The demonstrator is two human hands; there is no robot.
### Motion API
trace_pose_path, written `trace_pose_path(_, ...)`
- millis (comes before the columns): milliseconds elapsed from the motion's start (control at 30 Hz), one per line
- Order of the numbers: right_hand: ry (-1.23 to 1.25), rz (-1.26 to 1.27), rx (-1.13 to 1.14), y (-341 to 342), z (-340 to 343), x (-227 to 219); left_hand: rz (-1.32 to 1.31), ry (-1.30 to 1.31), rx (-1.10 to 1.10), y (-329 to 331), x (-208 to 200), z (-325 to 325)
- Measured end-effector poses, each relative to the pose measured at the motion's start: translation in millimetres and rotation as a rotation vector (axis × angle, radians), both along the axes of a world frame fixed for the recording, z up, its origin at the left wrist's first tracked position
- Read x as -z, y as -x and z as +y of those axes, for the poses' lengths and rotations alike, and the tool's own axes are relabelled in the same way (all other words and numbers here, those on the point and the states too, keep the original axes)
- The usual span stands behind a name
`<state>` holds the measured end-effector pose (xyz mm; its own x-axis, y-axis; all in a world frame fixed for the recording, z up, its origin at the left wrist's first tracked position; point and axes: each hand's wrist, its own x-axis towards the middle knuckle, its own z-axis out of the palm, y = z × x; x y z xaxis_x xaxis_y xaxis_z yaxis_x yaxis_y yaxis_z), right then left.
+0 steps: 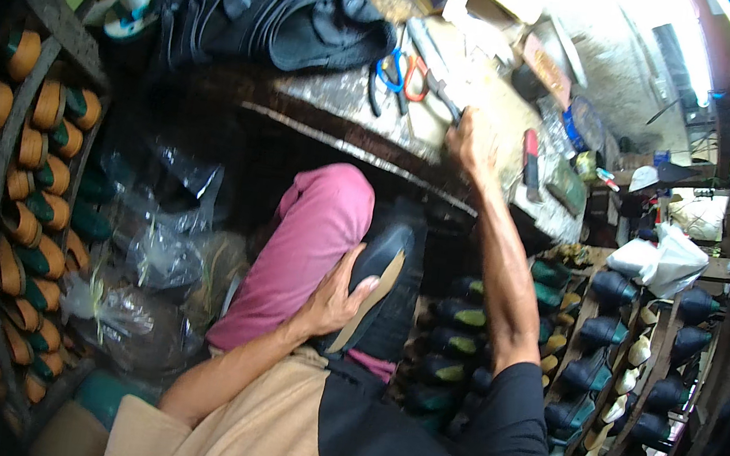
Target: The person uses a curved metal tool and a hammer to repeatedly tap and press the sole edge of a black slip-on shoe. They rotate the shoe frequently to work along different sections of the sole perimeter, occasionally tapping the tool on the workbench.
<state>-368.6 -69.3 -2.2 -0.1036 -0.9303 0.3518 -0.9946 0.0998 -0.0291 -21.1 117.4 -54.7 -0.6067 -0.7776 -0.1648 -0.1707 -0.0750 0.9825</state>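
Observation:
On my lap, a dark shoe [368, 268] lies bottom up, with a tan strip [367, 307] along its underside. My left hand [340, 297] is closed around its side, thumb on the strip. My right hand [474, 141] reaches to the workbench, its fingers curled at the dark end of a tool; what they pinch is hard to make out. Just beyond the fingertips lie orange-handled scissors [417, 79] and a blue-handled tool [390, 72]. A red-handled knife or similar tool [530, 156] rests to the right of that hand.
Stacked black shoe uppers [271, 18] cover the bench's left part. A rack of tan and green shoe forms [39, 194] stands at left, beside clear plastic bags [144, 294]. More dark shoes [598, 341] fill racks at right. The bench edge [347, 148] runs above my knees.

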Motion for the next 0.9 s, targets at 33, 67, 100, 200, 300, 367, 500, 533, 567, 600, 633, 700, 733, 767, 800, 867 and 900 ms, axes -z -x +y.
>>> trace_pose_path(33,-0.033,-0.007,0.048,-7.2,5.3,-5.7,0.000,0.035,-0.013,0.1,0.8,0.3)
trace_pose_path(67,-0.094,-0.140,0.097,-18.5,13.9,-12.9,-0.022,0.032,-0.006,0.1,1.4,0.3)
trace_pose_path(100,-0.184,-0.265,0.202,-31.0,17.0,-23.4,-0.011,0.006,0.004,-0.4,2.0,0.4)
trace_pose_path(200,-0.199,-0.780,0.147,-86.1,88.5,-52.7,0.002,-0.007,-0.017,-2.2,0.5,0.0)
trace_pose_path(300,-0.379,-1.352,0.175,-141.3,168.0,-60.4,-0.050,0.032,-0.021,-3.1,-2.6,0.2)
trace_pose_path(367,-0.353,-1.518,0.251,-169.5,199.1,-50.6,-0.010,-0.009,0.004,-3.4,-3.4,0.3)
trace_pose_path(500,-0.333,-1.464,0.293,-190.4,222.4,-35.6,0.030,0.001,0.019,-3.4,-3.6,3.9)
trace_pose_path(533,-0.323,-1.428,0.288,-190.8,223.2,-34.3,0.029,0.015,0.021,-3.2,-3.6,4.3)
trace_pose_path(567,-0.339,-1.388,0.309,-190.2,223.4,-34.2,0.011,0.032,0.025,-3.1,-3.7,4.9)
trace_pose_path(600,-0.353,-1.388,0.313,-188.9,223.9,-34.7,0.022,0.020,0.025,-3.2,-4.1,5.3)
trace_pose_path(633,-0.333,-1.395,0.292,-187.7,224.9,-35.2,0.018,0.011,0.027,-3.1,-4.6,5.6)
trace_pose_path(700,-0.355,-1.402,0.296,-185.4,227.6,-34.1,0.017,-0.007,0.030,-3.1,-5.4,5.9)
trace_pose_path(733,-0.349,-1.377,0.266,-184.7,229.1,-32.2,0.020,-0.017,0.032,-3.2,-5.6,6.2)
trace_pose_path(767,-0.344,-1.353,0.237,-184.4,230.0,-28.8,0.044,0.008,0.011,-3.4,-5.8,6.5)
trace_pose_path(800,-0.315,-1.333,0.196,-184.7,231.1,-25.0,0.013,-0.011,0.027,-3.5,-5.6,6.7)
trace_pose_path(867,-0.287,-1.334,0.146,-185.6,231.0,-16.5,-0.017,0.009,0.022,-4.2,-4.8,7.2)
trace_pose_path(900,-0.284,-1.338,0.116,-185.9,230.3,-13.4,-0.006,-0.004,0.024,-4.8,-4.2,7.3)
